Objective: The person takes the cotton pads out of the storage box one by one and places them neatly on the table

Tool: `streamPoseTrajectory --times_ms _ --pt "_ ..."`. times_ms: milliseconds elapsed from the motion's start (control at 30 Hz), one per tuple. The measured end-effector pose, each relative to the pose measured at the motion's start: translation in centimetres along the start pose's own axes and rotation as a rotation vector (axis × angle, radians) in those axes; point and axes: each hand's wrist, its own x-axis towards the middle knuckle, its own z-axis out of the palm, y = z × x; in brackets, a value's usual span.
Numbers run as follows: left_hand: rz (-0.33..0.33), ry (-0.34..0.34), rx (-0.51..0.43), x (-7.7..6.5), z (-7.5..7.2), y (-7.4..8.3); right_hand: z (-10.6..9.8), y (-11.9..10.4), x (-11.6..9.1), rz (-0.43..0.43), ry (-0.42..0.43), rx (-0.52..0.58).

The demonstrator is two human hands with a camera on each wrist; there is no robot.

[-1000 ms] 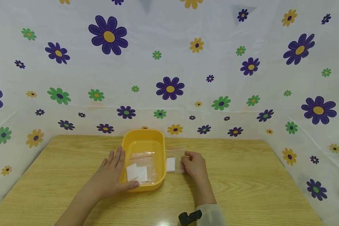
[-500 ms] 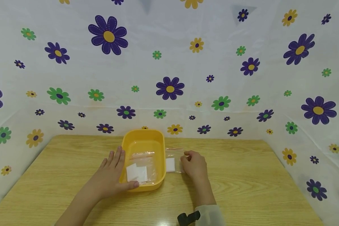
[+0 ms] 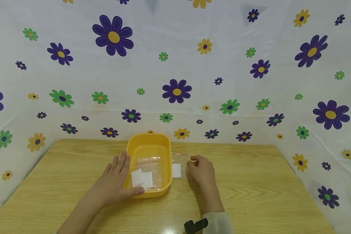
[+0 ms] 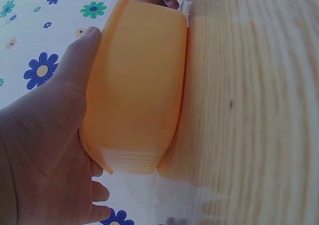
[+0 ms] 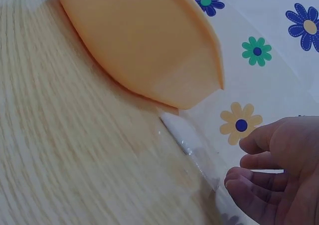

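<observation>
1. The right hand (image 3: 203, 170) has its fingers loosely bent beside the free edge of the clear bag (image 3: 185, 165); its wrist view shows a gap between thumb and fingers and nothing visibly gripped. Whether a fingertip touches the film cannot be told. The fingers could slip off, since the film looks thin and lies flat, with little edge to catch.

2. The left hand (image 3: 112, 183) is spread against the yellow tray (image 3: 149, 140), fingers fairly straight, thumb lying over the near rim. Too much sideways push there might slide the tray over the bag.

3. The bag lies on the table (image 3: 245, 195), just right of the tray, with a white square (image 3: 176, 171) apparently inside. Its left part is hidden by the tray's wall, perhaps even beneath the base; if trapped, a hard tug could crease or tear it.

4. A pull near the red seal line (image 3: 181, 154) could part the seal, if it is not pressed together, and let the square slide out.

5. Inside the tray, more clear film (image 3: 155, 167) and overlapping white pieces (image 3: 137, 178) lie towards the near end; a jolt to the tray could shift them.
</observation>
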Motion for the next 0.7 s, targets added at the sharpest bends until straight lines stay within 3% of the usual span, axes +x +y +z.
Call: streamPoseTrajectory --times_ms 700 --pt "0.000 -0.004 0.000 0.0 -0.4 0.3 -1.1 -2.7 -0.5 0.001 -0.115 0.478"
